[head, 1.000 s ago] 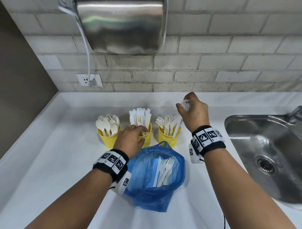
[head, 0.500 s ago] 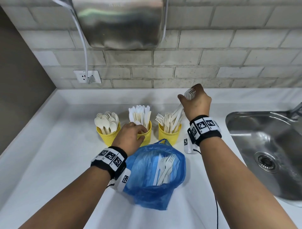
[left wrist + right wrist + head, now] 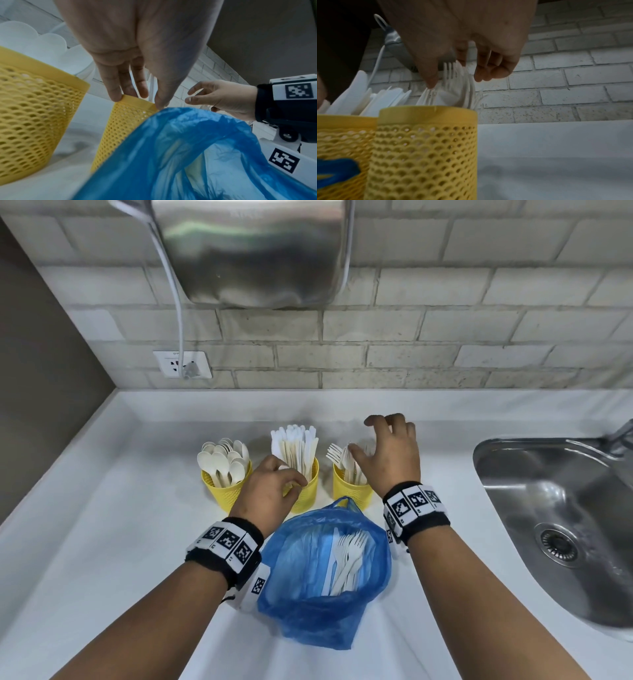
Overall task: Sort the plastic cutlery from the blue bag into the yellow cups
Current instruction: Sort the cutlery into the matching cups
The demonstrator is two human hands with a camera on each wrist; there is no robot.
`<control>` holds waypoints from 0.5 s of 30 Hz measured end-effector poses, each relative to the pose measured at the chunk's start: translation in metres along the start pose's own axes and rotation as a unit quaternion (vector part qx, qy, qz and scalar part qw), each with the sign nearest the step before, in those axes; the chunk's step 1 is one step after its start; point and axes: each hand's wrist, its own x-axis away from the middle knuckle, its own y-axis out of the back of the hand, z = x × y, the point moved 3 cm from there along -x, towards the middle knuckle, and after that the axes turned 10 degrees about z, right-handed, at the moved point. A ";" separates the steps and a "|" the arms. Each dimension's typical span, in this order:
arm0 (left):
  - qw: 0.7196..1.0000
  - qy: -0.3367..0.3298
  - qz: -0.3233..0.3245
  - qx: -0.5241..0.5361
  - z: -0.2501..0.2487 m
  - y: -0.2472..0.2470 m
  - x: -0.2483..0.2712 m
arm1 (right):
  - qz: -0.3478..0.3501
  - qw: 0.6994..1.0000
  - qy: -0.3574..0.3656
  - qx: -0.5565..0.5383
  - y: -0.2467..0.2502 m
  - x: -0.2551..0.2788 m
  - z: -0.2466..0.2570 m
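Spoon cup (image 3: 226, 484), knife cup (image 3: 306, 491) and fork cup (image 3: 351, 491) look well stocked. Left hand (image 3: 270, 494) pinches the knife cup's rim, right hand (image 3: 387, 453) hovers loose-fingered and empty over the forks. Blue bag (image 3: 322, 577) holds a few more forks (image 3: 349, 556), so nearly done I'd say.

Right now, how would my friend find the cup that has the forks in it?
Start at the steel sink on the white counter. Three yellow cups stand in a row to its left; the fork cup is the nearest to the sink, under the right hand. Only it shows prongs.
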 end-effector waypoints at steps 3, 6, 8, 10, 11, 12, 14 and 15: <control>1.000 -0.011 -0.017 0.019 0.000 0.002 0.002 | 0.052 0.995 0.038 0.074 -0.011 0.005 0.005; 1.000 -0.006 -0.017 0.015 0.000 0.001 0.005 | 0.143 0.982 0.044 0.114 -0.027 0.013 0.008; 1.000 0.007 -0.006 0.027 0.000 0.001 0.005 | 0.154 0.983 0.041 0.092 -0.026 0.014 0.008; 0.999 0.014 0.002 0.040 -0.002 0.004 0.004 | 0.131 0.989 0.041 0.051 -0.021 0.017 0.008; 0.999 0.019 0.004 0.048 -0.003 0.006 0.003 | 0.108 0.993 0.035 0.026 -0.017 0.020 0.007; 0.998 0.026 0.007 0.059 -0.004 0.009 0.002 | 0.086 0.996 0.021 -0.002 -0.015 0.023 0.005; 0.996 0.045 0.007 0.078 -0.005 0.015 -0.002 | 0.072 0.995 -0.022 -0.066 -0.014 0.031 0.000; 0.995 0.054 0.004 0.082 -0.005 0.018 -0.004 | 0.083 0.991 -0.042 -0.097 -0.016 0.034 -0.003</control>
